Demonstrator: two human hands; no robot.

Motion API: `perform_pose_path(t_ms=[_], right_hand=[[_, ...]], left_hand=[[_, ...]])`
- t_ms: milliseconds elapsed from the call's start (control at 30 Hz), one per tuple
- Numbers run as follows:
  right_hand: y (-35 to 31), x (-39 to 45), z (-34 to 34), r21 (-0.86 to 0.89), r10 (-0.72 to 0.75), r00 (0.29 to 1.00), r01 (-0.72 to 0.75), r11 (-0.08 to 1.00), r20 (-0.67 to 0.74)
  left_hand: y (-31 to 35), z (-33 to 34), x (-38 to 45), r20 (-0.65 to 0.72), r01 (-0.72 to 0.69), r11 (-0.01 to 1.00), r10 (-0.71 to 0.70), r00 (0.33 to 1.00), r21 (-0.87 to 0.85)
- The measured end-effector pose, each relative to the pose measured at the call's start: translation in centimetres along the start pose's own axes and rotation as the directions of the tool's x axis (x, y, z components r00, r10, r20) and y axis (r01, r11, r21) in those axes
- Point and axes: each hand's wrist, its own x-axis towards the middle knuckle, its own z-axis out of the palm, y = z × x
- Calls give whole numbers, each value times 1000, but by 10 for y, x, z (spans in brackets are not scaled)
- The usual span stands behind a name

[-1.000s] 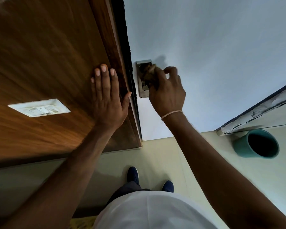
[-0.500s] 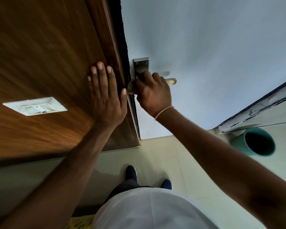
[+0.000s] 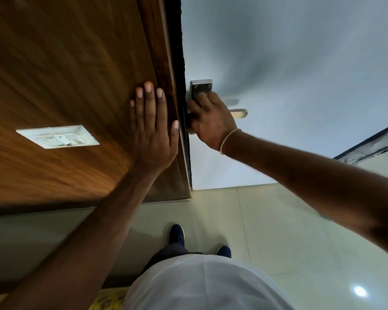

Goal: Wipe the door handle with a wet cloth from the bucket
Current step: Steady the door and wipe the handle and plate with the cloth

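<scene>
Our right hand [image 3: 211, 121] is closed around the base of the door handle [image 3: 238, 113], on the pale door just beside the wooden frame [image 3: 164, 63]; any cloth in that grip is hidden, so we cannot tell. Our left hand [image 3: 151, 128] lies flat and open on the wooden panel. We should press firmly, slide outward to the lever tip, then cover the plate [image 3: 200, 86]

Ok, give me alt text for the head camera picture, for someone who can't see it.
A person's right hand grips a metal door handle on a pale door, while the left hand lies flat, fingers spread, on the brown wooden panel beside it. A white switch plate sits on the wood, and dark shoes stand on the tiled floor below.
</scene>
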Motion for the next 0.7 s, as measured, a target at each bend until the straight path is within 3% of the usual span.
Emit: perform_pose_path(t_ms=[100,200,333,467,567,700], right_hand=[[5,2,0,-69,-142,989,145,987,45],[16,-10,4,-6,-112,991,112,994,-73],[13,-39,13,238,192,939,-125,963,-284],[-5,-53,11,435,577,788,-453,778,-213],[-22,-52,7,485,727,667,-589,647,-160],[-43,-38,12,405,595,778,-487,774,-201]], left_hand=[[-2,0,0,27,-6,1000,6,1000,-13],[-1,0,-1,20,7,1000,-7,1000,-23],[-1,1,-1,19,2,1000,-2,1000,-16],[-3,1,-1,22,-5,1000,5,1000,-23],[-5,0,0,30,-13,1000,14,999,-28],[-4,-1,0,39,-14,1000,15,999,-25]])
